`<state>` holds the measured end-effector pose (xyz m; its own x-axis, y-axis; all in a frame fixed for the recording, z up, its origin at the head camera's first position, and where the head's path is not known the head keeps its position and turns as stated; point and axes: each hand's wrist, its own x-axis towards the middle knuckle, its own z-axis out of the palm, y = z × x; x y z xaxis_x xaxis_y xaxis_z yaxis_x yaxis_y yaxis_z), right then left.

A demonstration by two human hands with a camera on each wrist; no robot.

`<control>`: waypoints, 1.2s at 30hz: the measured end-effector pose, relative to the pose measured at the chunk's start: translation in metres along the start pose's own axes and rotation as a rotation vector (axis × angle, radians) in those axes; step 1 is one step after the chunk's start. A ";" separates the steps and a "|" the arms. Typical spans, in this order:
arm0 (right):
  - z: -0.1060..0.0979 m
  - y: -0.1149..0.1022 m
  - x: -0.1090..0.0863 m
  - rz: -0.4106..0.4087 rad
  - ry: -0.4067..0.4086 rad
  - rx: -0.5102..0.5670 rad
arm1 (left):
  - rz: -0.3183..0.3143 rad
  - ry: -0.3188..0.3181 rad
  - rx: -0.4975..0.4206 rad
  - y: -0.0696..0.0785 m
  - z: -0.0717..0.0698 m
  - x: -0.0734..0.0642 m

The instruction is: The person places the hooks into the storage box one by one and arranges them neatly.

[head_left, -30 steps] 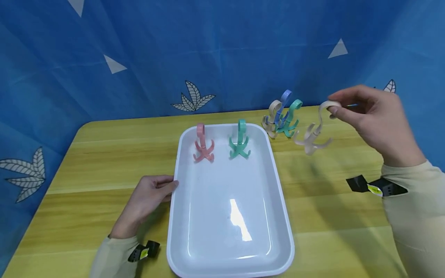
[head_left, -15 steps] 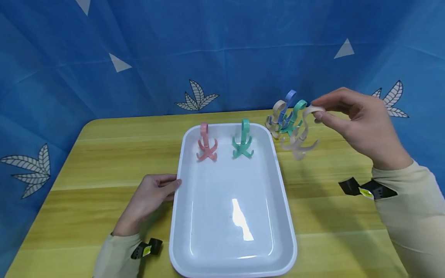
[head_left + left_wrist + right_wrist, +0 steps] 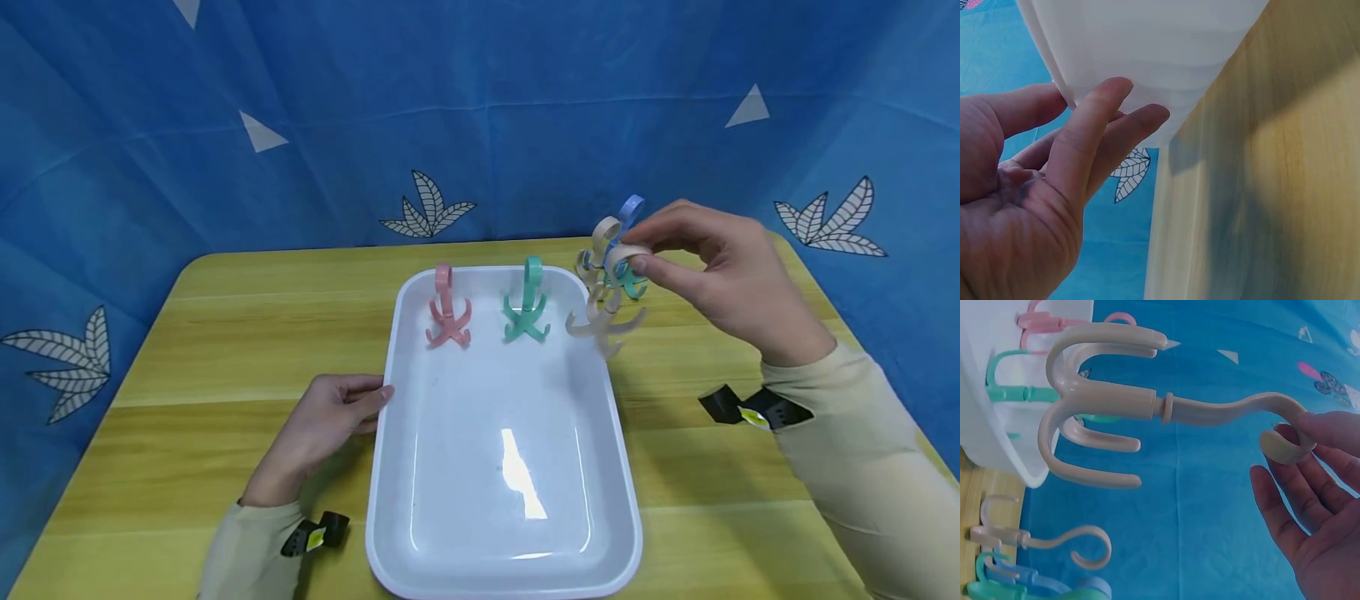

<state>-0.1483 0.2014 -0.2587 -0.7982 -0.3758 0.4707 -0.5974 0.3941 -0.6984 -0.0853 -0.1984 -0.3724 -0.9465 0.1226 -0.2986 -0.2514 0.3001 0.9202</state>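
Pinching a beige hook (image 3: 1113,400) by its curled top, the right hand (image 3: 723,275) has it hanging in the air by the white tray (image 3: 487,400), prongs down, showing across the tray's right rim near the far corner! Thumb and fingers meet on that curl. Over to the tray's left side, and the left hand (image 3: 326,429) has hold of the rim, thumb at the edge, fingertips against the outer wall. Inside the tray, up at its far end, a pink hook (image 3: 448,325) stands left, a green hook (image 3: 527,317) right, the two apart. Just beside the tray's far right corner, a cluster on the tabletop (image 3: 247,333): a second beige hook (image 3: 1022,538), a blue hook (image 3: 1019,576) and another green hook (image 3: 997,589), partly covered from the head view.
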 end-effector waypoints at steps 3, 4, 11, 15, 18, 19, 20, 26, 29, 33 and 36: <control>0.006 0.000 0.002 -0.004 -0.024 0.007 | -0.003 -0.004 -0.007 0.000 0.000 0.000; 0.008 0.000 0.003 -0.004 -0.032 0.009 | -0.005 -0.004 -0.008 0.000 0.000 0.000; 0.024 0.003 0.010 -0.025 -0.111 0.020 | -0.017 -0.005 -0.010 0.001 0.000 0.001; 0.032 0.002 0.014 -0.041 -0.142 0.030 | -0.015 -0.006 -0.005 0.001 0.000 0.001; 0.037 0.001 0.016 -0.051 -0.154 0.022 | -0.013 -0.011 -0.002 0.001 -0.001 0.000; 0.038 0.001 0.016 -0.053 -0.158 0.016 | -0.014 -0.011 0.000 0.002 -0.001 0.000; 0.040 0.000 0.017 -0.052 -0.162 0.009 | -0.015 -0.011 0.001 0.002 -0.001 0.000; 0.048 0.001 0.020 -0.046 -0.207 -0.018 | -0.018 -0.011 0.005 0.002 -0.002 0.000; 0.051 0.000 0.022 -0.048 -0.229 -0.012 | -0.013 -0.016 0.003 0.001 -0.002 0.000; 0.056 -0.001 0.023 -0.052 -0.242 0.006 | -0.001 -0.029 -0.007 0.000 -0.002 0.000; 0.060 -0.002 0.025 -0.067 -0.256 0.012 | 0.004 -0.032 -0.009 0.000 -0.002 0.000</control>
<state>-0.1626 0.1412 -0.2778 -0.7106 -0.6011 0.3657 -0.6463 0.3521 -0.6770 -0.0854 -0.2002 -0.3717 -0.9404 0.1543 -0.3030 -0.2497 0.2915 0.9234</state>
